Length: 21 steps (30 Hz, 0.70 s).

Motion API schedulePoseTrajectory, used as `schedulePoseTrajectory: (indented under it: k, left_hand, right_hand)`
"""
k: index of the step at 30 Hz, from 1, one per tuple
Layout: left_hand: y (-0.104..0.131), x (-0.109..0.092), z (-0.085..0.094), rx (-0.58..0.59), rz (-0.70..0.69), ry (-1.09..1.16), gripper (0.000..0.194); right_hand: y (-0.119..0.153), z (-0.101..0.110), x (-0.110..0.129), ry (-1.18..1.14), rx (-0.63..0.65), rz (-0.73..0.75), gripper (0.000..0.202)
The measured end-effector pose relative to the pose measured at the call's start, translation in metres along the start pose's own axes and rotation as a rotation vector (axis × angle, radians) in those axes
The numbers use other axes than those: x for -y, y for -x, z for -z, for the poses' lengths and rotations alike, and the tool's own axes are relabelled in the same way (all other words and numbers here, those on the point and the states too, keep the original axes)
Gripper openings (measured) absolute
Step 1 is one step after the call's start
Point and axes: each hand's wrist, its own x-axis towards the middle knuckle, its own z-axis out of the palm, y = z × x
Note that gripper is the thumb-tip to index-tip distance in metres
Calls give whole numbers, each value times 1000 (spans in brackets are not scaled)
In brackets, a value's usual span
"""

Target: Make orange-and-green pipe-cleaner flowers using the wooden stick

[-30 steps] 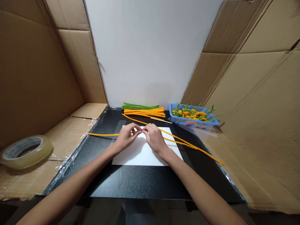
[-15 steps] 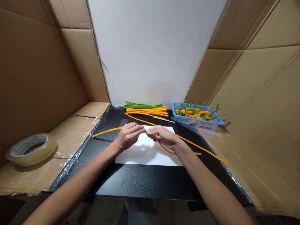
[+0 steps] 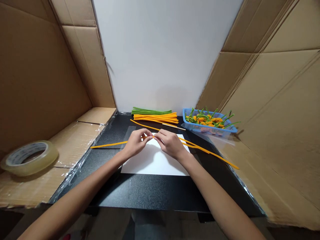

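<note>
An orange pipe cleaner (image 3: 109,145) stretches across both hands, its left end reaching out over the black tabletop. My left hand (image 3: 138,141) pinches it between thumb and fingers above the white paper (image 3: 155,164). Close beside, with fingertips almost meeting the left ones, my right hand (image 3: 171,142) pinches the same pipe cleaner near its middle. To the right of that hand the pipe cleaner comes out and runs close to a second, loose orange pipe cleaner (image 3: 222,160), which lies slantwise across the table behind the hands.
Behind the paper lie bundles of green pipe cleaners (image 3: 151,111) and orange pipe cleaners (image 3: 156,117), with a thin pale stick (image 3: 173,126). A blue basket (image 3: 211,128) of orange-and-green pieces stands back right. A tape roll (image 3: 30,157) rests on cardboard at left.
My hands have drawn their fingertips together, the right hand turning over. The held pipe cleaner now runs straighter, its right part no longer curving down below the right hand.
</note>
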Motion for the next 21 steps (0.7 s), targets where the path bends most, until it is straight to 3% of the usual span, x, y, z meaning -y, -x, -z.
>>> schedulePoseTrajectory:
  k: [6,10,13,17,21]
  left_hand:
    - [-6,1,1,83,214,201,35]
    - [-6,0,2,158,259,405,38]
    - [-3,-1,1,138,269,515,37]
    - [1,-2,-7,-4,186,474,30]
    - [7,-6,-12,-184,-1,213,12]
  right_hand:
    - [1,-3,-2,95,-104,126,26]
    - [1,-2,-3,103,-178,184,27]
    - [2,-3,-2,34,-215,168,25]
    - [-1,-4,6,-173,-282,17,22]
    - [-7,0,17,-490,-245,-320,18]
